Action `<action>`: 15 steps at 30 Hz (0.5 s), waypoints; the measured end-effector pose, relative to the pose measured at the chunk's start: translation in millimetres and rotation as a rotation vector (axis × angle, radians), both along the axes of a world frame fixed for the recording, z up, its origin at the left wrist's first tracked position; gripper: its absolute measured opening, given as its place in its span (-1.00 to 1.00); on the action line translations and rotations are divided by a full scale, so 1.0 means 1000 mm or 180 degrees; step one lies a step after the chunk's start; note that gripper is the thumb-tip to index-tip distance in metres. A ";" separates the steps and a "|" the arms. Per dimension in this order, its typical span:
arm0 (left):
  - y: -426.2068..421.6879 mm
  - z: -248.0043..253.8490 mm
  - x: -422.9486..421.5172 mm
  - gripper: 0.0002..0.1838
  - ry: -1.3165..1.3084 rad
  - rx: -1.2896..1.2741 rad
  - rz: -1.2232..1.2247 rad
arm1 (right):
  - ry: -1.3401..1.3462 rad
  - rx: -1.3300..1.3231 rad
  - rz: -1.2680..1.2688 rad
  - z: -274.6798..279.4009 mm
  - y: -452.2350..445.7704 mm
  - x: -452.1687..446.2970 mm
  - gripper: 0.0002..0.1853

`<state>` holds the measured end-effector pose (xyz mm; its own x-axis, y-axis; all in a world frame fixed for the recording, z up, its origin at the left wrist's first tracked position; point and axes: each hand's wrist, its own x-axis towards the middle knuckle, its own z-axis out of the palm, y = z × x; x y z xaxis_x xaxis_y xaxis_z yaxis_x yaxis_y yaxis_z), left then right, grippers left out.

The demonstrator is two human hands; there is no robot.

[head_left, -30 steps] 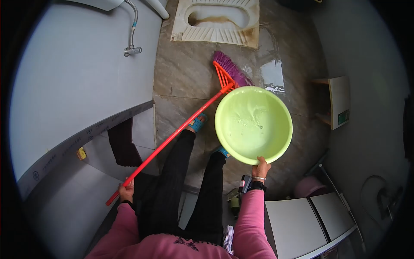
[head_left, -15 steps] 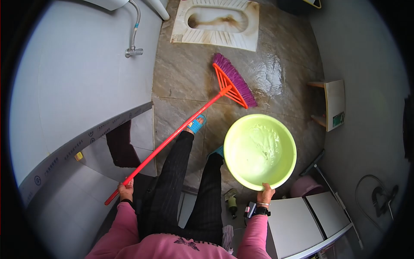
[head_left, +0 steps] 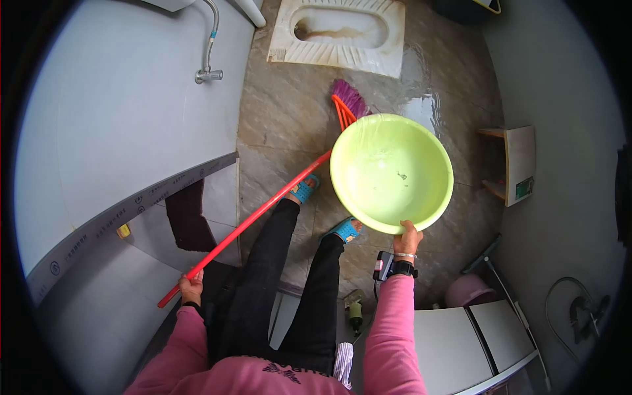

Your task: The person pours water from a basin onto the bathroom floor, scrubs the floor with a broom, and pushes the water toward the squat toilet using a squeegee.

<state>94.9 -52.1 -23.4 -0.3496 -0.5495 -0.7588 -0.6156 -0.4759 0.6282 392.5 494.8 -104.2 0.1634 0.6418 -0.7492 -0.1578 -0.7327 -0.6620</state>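
My left hand is closed around the lower end of a broom's red handle. The broom's purple bristles rest on the floor, and part of its head is hidden behind the basin. My right hand grips the near rim of a light green basin, held out in front of me above the floor. Inside the basin is a little water with a small dark spot at the bottom.
A white squat toilet is set into the tiled floor ahead, with a wet patch beside it. A small stool stands by the right wall. Near me on the right are a pink basin and a white cabinet.
My right hand has moved the green basin forward, so it now covers part of the broom head. The water in it has shrunk to a little. The left hand stays nearly still.
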 end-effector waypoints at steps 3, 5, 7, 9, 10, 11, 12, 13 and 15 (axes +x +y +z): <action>0.001 0.001 -0.001 -0.67 0.0028 -0.0037 -0.0108 | 0.0053 -0.0072 -0.0054 -0.005 -0.015 0.022 -0.56; 0.009 0.004 0.002 -0.68 0.0029 -0.0085 -0.0089 | 0.0124 -0.0161 -0.0083 0.009 -0.027 0.038 -0.54; 0.014 0.005 0.003 -0.69 0.0028 -0.0126 -0.0066 | 0.0037 -0.0150 0.0018 0.020 -0.038 0.055 -0.53; 0.010 0.004 0.003 -0.76 -0.0093 -0.0122 0.0125 | -0.0174 -0.0105 0.0240 0.032 -0.041 0.065 -0.55; 0.005 0.002 0.003 -0.76 -0.0097 -0.0115 0.0138 | -0.0178 -0.0098 0.0252 0.035 -0.039 0.066 -0.55; 0.001 -0.001 0.004 -0.76 -0.0093 -0.0002 0.0146 | -0.0302 -0.0102 0.0277 0.039 -0.037 0.067 -0.57; -0.003 -0.005 0.004 -0.75 -0.0082 0.0112 0.0155 | -0.0421 -0.0105 0.0303 0.047 -0.034 0.062 -0.59; -0.007 -0.007 0.005 -0.75 -0.0077 0.0120 0.0172 | -0.0382 -0.0062 0.0328 0.056 -0.029 0.054 -0.62; -0.014 -0.012 0.008 -0.73 -0.0021 0.0216 0.0077 | -0.0373 0.0006 0.0365 0.057 -0.023 0.046 -0.61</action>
<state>102.6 -65.7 -35.1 -0.3317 -0.5049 -0.7969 -0.6073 -0.5321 0.5899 438.7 471.9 -47.6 0.1751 0.6627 -0.7281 0.0053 -0.7401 -0.6724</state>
